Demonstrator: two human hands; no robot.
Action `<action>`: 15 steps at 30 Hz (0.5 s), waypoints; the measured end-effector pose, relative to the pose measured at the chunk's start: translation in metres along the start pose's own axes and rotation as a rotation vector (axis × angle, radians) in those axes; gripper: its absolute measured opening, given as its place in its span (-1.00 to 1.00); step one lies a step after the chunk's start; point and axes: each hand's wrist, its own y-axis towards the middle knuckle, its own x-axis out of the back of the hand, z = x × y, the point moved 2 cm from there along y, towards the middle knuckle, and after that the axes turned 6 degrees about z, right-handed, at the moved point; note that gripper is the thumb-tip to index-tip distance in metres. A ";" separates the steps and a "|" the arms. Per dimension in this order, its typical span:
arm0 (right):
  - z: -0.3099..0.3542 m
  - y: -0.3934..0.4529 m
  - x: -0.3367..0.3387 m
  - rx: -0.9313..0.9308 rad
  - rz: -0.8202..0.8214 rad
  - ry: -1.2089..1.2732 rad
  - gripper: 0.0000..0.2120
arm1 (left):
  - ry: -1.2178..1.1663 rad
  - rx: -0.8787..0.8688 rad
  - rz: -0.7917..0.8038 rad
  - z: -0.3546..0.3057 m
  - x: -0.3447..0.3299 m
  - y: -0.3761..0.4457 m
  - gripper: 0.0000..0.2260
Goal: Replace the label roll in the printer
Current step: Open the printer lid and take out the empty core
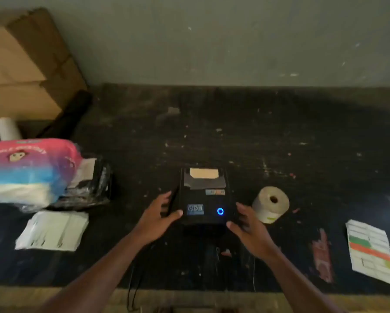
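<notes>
A small black label printer [203,195] sits at the middle of the dark, scuffed counter [279,136], its blue power ring [220,211] lit. The left hand [159,216] and right hand [249,224] flank it at nine and three o'clock, each grip released, fingers spread and touching the casing's sides, probably to steady it or find the lid catches. A pale roll shows through the top window. At three o'clock, just beside the right hand, a label roll [270,204] lies on the counter, within easy reach for the swap. The badge [195,209] on the printer's front is too blurred to read.
</notes>
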 end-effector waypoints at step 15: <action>-0.021 0.012 -0.026 -0.090 -0.090 0.089 -0.45 | -0.002 0.076 -0.024 0.019 -0.042 -0.009 -0.28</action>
